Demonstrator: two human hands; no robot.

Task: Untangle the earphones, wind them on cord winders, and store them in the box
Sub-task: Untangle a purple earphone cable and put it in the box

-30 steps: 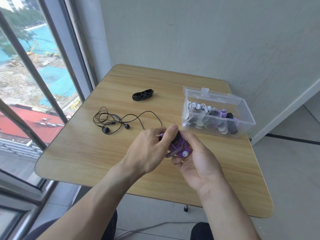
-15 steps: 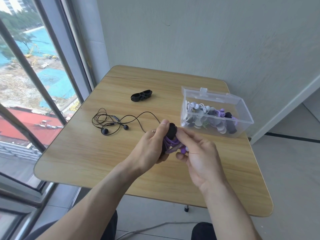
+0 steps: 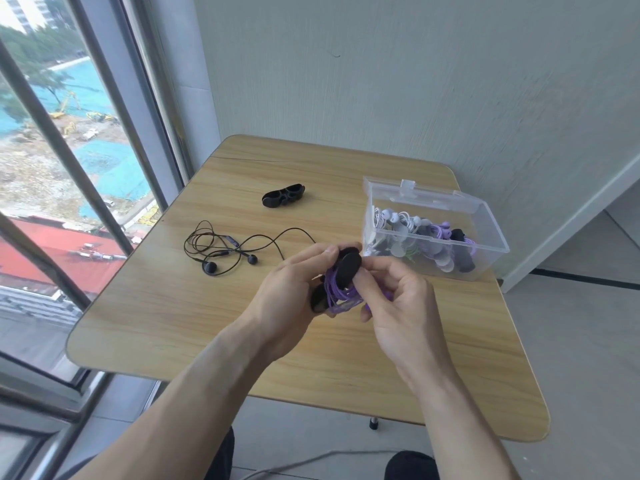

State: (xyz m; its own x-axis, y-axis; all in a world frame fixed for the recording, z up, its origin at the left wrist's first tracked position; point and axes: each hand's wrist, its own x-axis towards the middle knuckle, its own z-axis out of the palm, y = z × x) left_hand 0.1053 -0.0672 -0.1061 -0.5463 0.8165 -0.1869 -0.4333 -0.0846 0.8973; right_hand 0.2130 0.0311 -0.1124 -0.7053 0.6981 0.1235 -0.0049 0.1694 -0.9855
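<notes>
A wooden tabletop (image 3: 194, 317) fills the middle of the frame beside a window (image 3: 69, 168) at left. At centre right of the frame a clear plastic box (image 3: 485, 233) with its lid open stands on the tabletop, holding wound white, purple and black earphones. Above the tabletop at frame centre, the left hand (image 3: 287, 299) and right hand (image 3: 398, 306) both grasp a black cord winder (image 3: 348, 268) wrapped in purple earphones (image 3: 337, 292), fingers curled around it. Left of the hands, loose black earphones (image 3: 225, 251) lie tangled on the wood. Above them, toward the upper centre, a second black cord winder (image 3: 284, 199) lies by itself.
</notes>
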